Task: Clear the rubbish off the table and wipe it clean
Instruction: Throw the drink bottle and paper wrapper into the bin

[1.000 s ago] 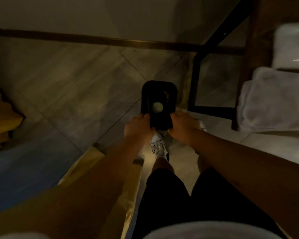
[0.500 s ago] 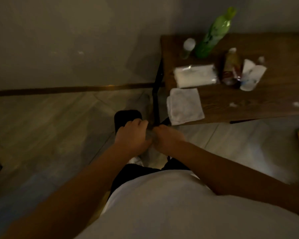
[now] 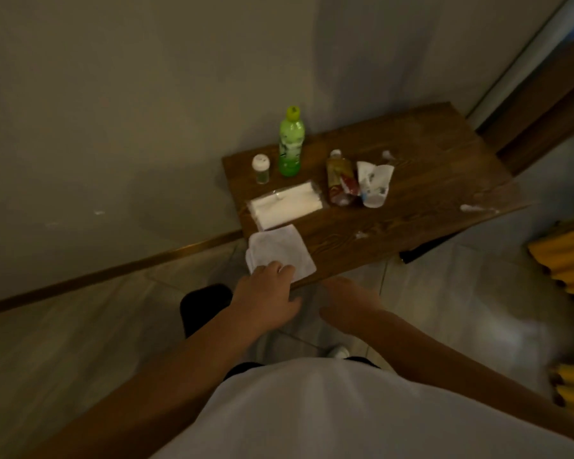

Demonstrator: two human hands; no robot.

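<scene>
Rubbish lies scattered across the brown wooden table (image 3: 411, 207), which stands against the far wall, right of centre in your view. Starting at the left, a black bin (image 3: 203, 306) sits on the floor just off the table's near left corner, partly hidden by your left forearm. Your left hand (image 3: 265, 293) reaches over the near edge with relaxed fingers, the fingertips resting on the folded white cloth (image 3: 279, 253) that overhangs that corner; it does not grip the cloth. Behind the cloth lies a flat white packet of tissues in clear wrap (image 3: 285, 205), and beyond that, near the wall, stand a small clear jar with a white cap (image 3: 260, 168) and an upright green plastic bottle with a yellow cap (image 3: 290, 144). Right of the tissues a crushed brown bottle with a red label (image 3: 340, 183) lies on its side, just beside a crumpled white paper cup (image 3: 373, 183). Your right hand (image 3: 348, 303) hovers just short of the table's near edge, open and holding nothing, blurred. Small white scraps (image 3: 471, 208) lie near the table's right edge.
</scene>
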